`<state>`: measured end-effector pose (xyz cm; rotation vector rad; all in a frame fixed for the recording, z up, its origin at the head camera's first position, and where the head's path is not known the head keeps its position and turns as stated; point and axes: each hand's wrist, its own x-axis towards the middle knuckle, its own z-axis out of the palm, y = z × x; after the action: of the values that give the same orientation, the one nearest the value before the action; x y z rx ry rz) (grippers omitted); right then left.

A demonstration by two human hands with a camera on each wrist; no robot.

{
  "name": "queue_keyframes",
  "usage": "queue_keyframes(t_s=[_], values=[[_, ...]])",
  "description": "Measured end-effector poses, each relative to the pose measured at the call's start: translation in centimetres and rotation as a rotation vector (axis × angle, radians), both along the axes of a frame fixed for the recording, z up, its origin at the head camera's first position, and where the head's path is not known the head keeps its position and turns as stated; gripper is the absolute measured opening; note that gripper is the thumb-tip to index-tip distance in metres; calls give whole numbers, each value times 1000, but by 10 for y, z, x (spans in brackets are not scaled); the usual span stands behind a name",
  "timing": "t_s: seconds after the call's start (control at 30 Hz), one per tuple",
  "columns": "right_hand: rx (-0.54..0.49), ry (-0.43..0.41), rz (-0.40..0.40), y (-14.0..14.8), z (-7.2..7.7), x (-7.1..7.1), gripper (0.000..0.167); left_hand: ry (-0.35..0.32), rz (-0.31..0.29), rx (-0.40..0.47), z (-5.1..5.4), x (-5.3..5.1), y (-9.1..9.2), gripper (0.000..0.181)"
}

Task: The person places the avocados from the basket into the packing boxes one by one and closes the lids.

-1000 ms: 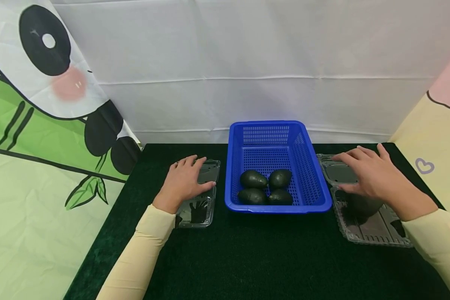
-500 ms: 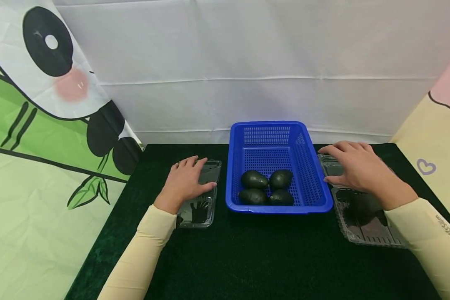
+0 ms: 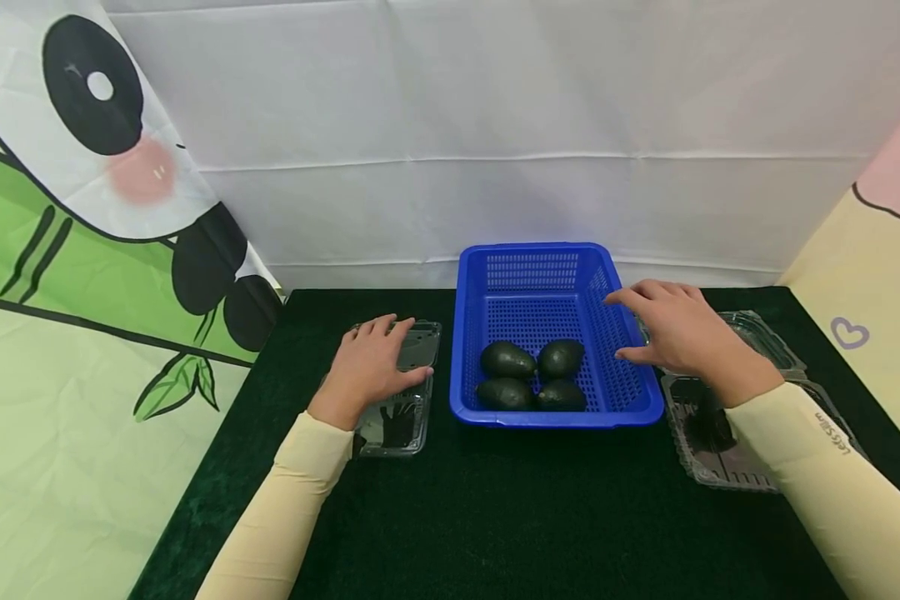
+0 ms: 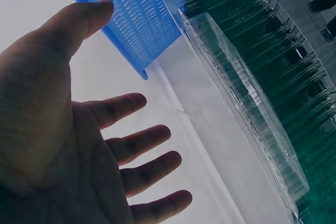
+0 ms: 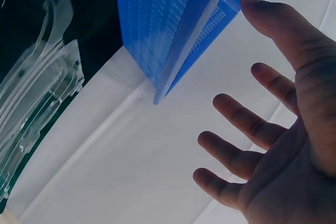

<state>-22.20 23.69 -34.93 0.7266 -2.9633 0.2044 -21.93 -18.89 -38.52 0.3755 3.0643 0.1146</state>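
Several dark green avocados [image 3: 507, 359] lie together in the front part of a blue plastic basket [image 3: 555, 418]. My right hand [image 3: 675, 333] hovers over the basket's right rim, thumb and fingers apart, holding nothing. Over a clear plastic clamshell box [image 3: 414, 417] on the left, my left hand [image 3: 367, 367] stays with fingers spread and grips nothing. A second, lidded-type clear clamshell [image 3: 727, 477] stands unfolded on the right. A dark rounded thing [image 3: 708, 427], perhaps an avocado, lies in it, partly hidden by my right arm.
Dark green cloth [image 3: 525, 517] covers the table. A white fabric backdrop [image 3: 525, 125] hangs right behind the basket. Printed cartoon sheets flank the table on the left [image 3: 82, 433] and on the right [image 3: 885, 358].
My right hand has moved left, from above the right clamshell to the basket's right rim. The left hand, avocados and basket have stayed in place.
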Motion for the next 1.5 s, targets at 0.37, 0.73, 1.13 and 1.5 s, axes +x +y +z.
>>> queue_keyframes(t_s=[0.37,0.73,1.13,1.5], values=[[24,-46,49,-24,-14,-8,74,-6,11,14,-4,1,0,90],[49,-79,105,-41,-36,-16,74,-7,11,12,-5,1,1,90],[98,-79,146,-53,-44,-21,76,-4,9,11,-9,0,-1,90],[112,-139,151,-57,-49,-25,76,9,5,25,-10,1,0,91]])
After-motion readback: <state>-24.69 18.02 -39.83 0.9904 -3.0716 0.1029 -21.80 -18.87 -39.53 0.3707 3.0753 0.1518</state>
